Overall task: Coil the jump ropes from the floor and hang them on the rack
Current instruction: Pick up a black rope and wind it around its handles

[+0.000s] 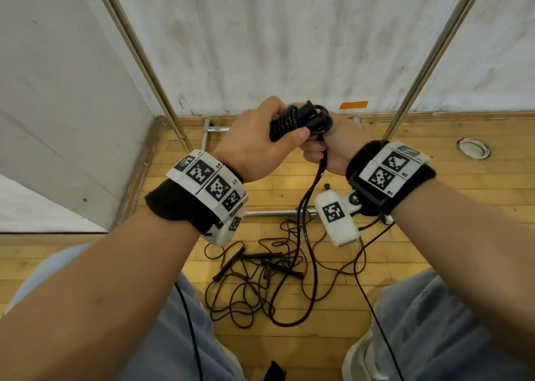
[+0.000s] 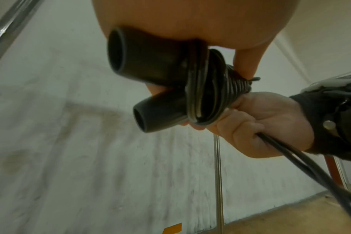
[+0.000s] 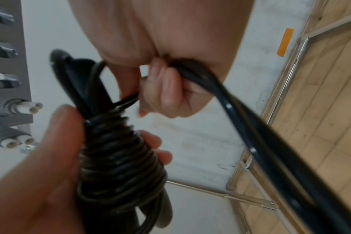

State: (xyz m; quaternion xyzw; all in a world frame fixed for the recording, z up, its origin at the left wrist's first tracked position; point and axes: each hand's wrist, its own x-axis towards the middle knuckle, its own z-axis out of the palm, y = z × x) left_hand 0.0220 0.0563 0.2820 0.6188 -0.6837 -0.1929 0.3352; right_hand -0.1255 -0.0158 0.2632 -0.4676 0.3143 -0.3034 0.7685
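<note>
Tangled jump ropes (image 1: pixel 260 276) are seen on the floor (image 1: pixel 434 253), lower centre. At centre, a coiled rope (image 1: pixel 301 120) with 2 handles is gripped by the left hand (image 1: pixel 254 140); its trailing cord is clenched by the right hand (image 1: pixel 333 149). Rack (image 1: pixel 428 62) poles are seen behind.

My head view bright and evenly lit, soft shadows on the floor (image 1: pixel 405 264), rack poles (image 1: pixel 139 47) bowed by the wide lens, both wrist views motion-blurred, glossy highlights on the rope (image 3: pixel 250 126) below my right grip, nearest skin out of focus.
</note>
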